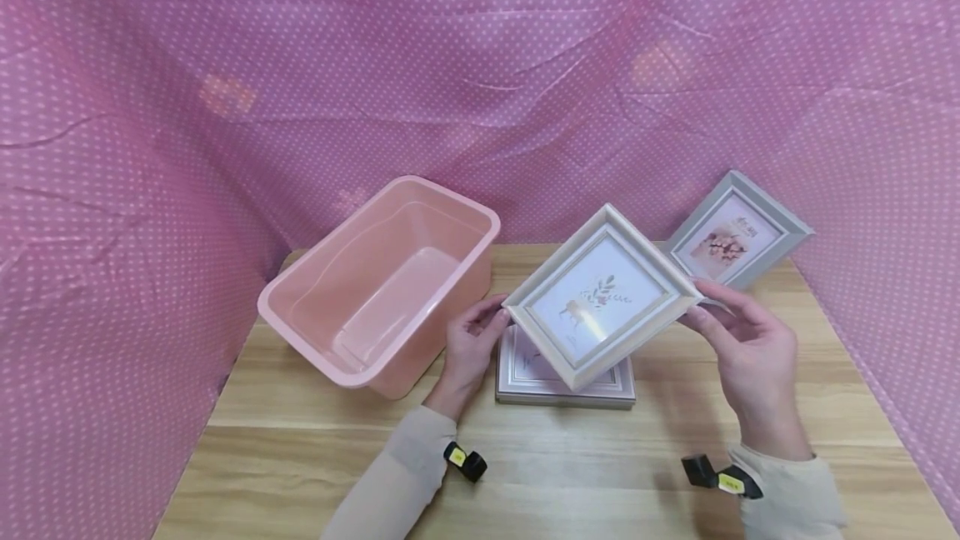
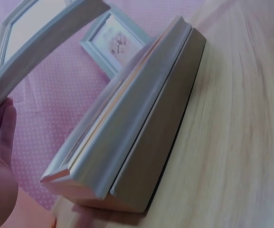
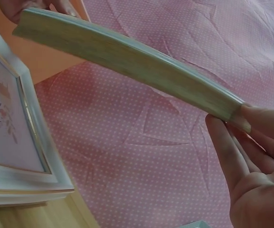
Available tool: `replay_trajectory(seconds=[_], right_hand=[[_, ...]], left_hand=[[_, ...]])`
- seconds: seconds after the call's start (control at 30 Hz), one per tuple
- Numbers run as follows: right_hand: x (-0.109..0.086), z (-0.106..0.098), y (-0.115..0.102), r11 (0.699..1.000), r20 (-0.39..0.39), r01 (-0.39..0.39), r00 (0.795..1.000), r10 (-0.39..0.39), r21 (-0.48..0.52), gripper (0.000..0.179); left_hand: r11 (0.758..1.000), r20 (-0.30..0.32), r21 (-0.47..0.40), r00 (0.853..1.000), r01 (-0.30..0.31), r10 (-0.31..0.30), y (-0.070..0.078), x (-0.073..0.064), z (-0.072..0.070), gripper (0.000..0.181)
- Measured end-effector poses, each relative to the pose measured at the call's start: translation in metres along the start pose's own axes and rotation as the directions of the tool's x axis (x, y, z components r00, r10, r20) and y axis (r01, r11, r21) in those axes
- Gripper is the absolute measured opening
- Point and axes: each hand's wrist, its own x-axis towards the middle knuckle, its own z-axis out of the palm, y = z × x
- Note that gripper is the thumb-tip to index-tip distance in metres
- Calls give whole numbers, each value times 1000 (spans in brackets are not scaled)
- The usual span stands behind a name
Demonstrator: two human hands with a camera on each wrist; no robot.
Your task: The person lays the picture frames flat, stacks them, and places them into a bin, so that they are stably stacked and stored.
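Note:
Both hands hold a cream picture frame (image 1: 547, 294) with a plant print, tilted in the air with its corners to the sides. My left hand (image 1: 474, 348) pinches its left corner between thumb and fingers. At the opposite corner, my right hand (image 1: 757, 357) grips it, thumb on the front edge and fingers behind, as the right wrist view shows. Below lies a stack of picture frames (image 1: 566, 400), partly covered by the held one in the head view. Its layered edges (image 2: 141, 118) fill the middle of the left wrist view.
A pink plastic bin (image 1: 465, 294) stands at the left, its inside bare. At the back right, a grey picture frame (image 1: 780, 219) leans near the pink dotted cloth (image 1: 480, 90) that surrounds the wooden table (image 1: 585, 473).

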Motion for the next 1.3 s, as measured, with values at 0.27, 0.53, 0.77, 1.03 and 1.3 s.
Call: replay_trajectory(seconds=[0.27,0.53,0.77,1.03,1.3], right_hand=[[-6,-4,6,999,25,24,999,-23,-40,38],[-13,-8,13,988,67,105,993,-98,-115,37],[-16,-11,17,978,56,137,990,-130,-160,31],[-19,-11,23,979,82,191,979,-185,-70,28],[-25,-11,26,985,34,100,995,-96,-138,27]], left_hand=[[999,-53,-28,998,-37,36,-1,0,3,36],[999,-90,-29,995,-33,30,-1,2,3,36],[999,-127,-40,992,1,-6,-2,4,3,33],[1000,-168,-23,986,11,-15,-2,3,3,32],[1000,-164,-3,986,16,-17,0,3,3,38]])
